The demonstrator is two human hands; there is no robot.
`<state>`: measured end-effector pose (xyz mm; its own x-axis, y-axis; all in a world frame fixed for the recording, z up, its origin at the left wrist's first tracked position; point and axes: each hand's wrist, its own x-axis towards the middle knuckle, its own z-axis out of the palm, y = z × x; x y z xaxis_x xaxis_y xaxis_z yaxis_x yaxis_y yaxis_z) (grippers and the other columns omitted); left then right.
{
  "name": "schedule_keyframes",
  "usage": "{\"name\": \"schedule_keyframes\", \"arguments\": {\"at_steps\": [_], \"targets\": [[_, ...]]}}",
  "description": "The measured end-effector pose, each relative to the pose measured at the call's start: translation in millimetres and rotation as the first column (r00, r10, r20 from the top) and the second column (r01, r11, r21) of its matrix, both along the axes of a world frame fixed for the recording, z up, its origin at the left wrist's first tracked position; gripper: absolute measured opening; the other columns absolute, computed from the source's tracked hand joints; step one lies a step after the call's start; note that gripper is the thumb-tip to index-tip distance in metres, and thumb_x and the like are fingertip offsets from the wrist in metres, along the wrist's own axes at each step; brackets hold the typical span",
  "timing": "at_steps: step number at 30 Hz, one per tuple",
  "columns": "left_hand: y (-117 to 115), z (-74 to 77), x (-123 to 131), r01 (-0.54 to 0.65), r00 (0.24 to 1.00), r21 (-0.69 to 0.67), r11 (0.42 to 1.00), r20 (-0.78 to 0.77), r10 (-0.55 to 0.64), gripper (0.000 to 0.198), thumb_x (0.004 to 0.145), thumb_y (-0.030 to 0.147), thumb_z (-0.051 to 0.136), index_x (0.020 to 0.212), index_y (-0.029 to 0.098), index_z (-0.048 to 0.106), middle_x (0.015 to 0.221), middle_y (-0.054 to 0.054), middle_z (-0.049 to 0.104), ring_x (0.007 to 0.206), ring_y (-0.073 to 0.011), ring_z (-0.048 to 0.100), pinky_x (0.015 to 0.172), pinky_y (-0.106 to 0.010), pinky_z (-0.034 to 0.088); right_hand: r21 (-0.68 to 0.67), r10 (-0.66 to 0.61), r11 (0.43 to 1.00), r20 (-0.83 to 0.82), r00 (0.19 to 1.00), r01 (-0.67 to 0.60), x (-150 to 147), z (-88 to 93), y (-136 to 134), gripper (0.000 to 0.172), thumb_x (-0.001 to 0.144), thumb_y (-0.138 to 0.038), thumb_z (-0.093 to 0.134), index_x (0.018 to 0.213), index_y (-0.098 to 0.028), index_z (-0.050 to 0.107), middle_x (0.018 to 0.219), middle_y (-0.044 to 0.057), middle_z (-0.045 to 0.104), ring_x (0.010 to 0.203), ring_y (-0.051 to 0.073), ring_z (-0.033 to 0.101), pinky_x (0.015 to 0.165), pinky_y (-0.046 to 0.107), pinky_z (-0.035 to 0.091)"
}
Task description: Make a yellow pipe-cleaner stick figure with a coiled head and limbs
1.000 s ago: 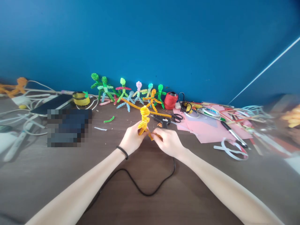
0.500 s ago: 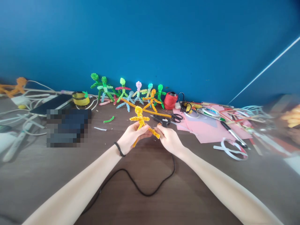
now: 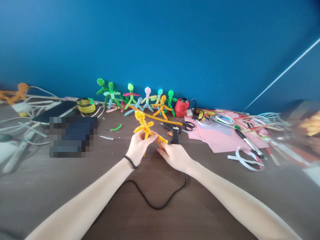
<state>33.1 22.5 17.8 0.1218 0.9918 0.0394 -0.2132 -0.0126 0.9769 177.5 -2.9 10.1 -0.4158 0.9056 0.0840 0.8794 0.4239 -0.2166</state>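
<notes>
A yellow-orange pipe-cleaner figure (image 3: pixel 144 126) with a coiled head, two arms and legs is held above the table, tilted to the left. My left hand (image 3: pixel 138 145) is closed around its lower body, thumb on top. My right hand (image 3: pixel 176 156) has its fingers closed at the wrapped leg (image 3: pixel 163 140) that sticks out to the right; its fingertips are partly hidden. Just beyond my right hand lies a black glue gun (image 3: pixel 175 132), its black cord (image 3: pixel 155 208) looping across the table in front of me.
Several pipe-cleaner figures (image 3: pixel 130 95) stand along the blue wall. Orange pipe cleaners (image 3: pixel 160 119), scissors (image 3: pixel 188 125) and a red spool (image 3: pixel 181 107) lie behind my hands. Pink paper (image 3: pixel 222 143) and strips are at right; a phone (image 3: pixel 55 111) and cables at left.
My right hand has moved left and slightly down to the figure's leg, uncovering the glue gun's handle. The figure has shifted left and tilted in my left hand.
</notes>
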Motion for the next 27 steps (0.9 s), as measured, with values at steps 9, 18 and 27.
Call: {"name": "schedule_keyframes", "arguments": {"at_steps": [9,18,27], "targets": [[-2.0,-5.5,-2.8,-0.078,0.856,0.298,0.951,-0.47,0.218,0.011,0.067,0.028,0.057,0.07,0.018,0.059,0.07,0.0,0.063,0.066,-0.0153,0.055,0.064,-0.026,0.041,0.016,0.053,0.998,-0.016,0.998,-0.053,-2.5,2.9,-5.2,0.026,0.088,-0.032,0.033,0.096,-0.018,0.054,0.071,0.004,0.066,0.058,0.015,0.06,0.052,0.023,0.03],[0.5,-0.6,-4.2,0.002,0.883,0.248,0.969,-0.454,0.114,0.009,0.063,0.027,0.062,0.065,0.018,0.061,0.065,0.0,0.061,0.062,-0.0156,0.053,0.062,-0.025,0.039,0.087,-0.09,0.99,-0.209,0.974,0.11,12.9,6.0,8.5,0.024,0.088,-0.032,0.034,0.089,-0.022,0.055,0.077,0.001,0.065,0.067,0.015,0.06,0.057,0.022,0.034],[2.2,2.5,-4.8,0.174,0.985,-0.005,0.985,0.004,-0.174,0.015,0.057,0.023,0.07,0.065,0.015,0.06,0.066,0.001,0.058,0.064,-0.0118,0.055,0.067,-0.026,0.044,0.008,-0.045,0.999,-0.308,0.95,0.049,15.6,9.4,9.8,0.03,0.089,-0.035,0.029,0.097,-0.027,0.057,0.092,-0.001,0.065,0.081,0.015,0.06,0.063,0.022,0.037]]}}
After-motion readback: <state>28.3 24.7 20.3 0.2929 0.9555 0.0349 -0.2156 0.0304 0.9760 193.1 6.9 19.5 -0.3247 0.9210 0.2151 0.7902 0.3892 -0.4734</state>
